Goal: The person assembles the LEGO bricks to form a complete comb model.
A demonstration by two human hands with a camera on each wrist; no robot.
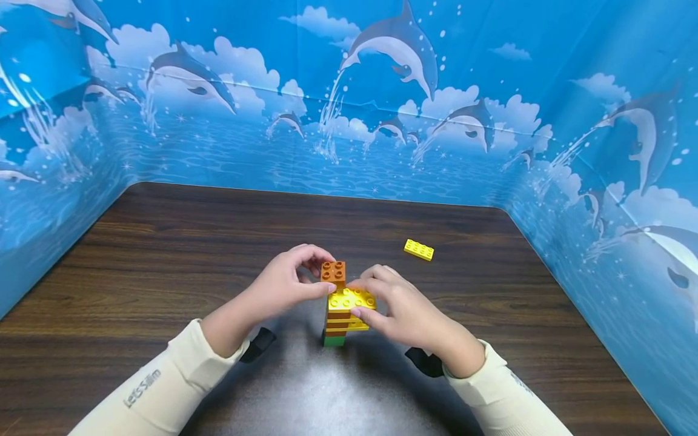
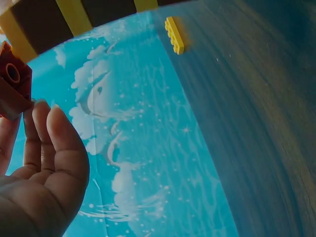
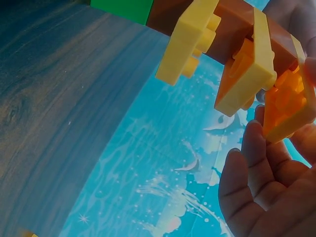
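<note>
A tower of toy building bricks stands on the table in front of me, with a green brick (image 1: 334, 341) at its foot. Brown bricks (image 3: 229, 27) alternate up it with yellow plates that jut out to the right. My left hand (image 1: 286, 277) pinches an orange-brown four-stud brick (image 1: 333, 271) between thumb and fingers at the tower's top. The left wrist view catches part of that brick at its left edge. With thumb and fingers, my right hand (image 1: 406, 309) pinches the topmost yellow plate (image 1: 351, 300) at its jutting end.
A loose yellow eight-stud plate (image 1: 418, 249) lies on the dark wood table (image 1: 218, 221), behind and right of the tower. A blue dolphin-print sheet (image 1: 305, 160) walls in the table's back and sides.
</note>
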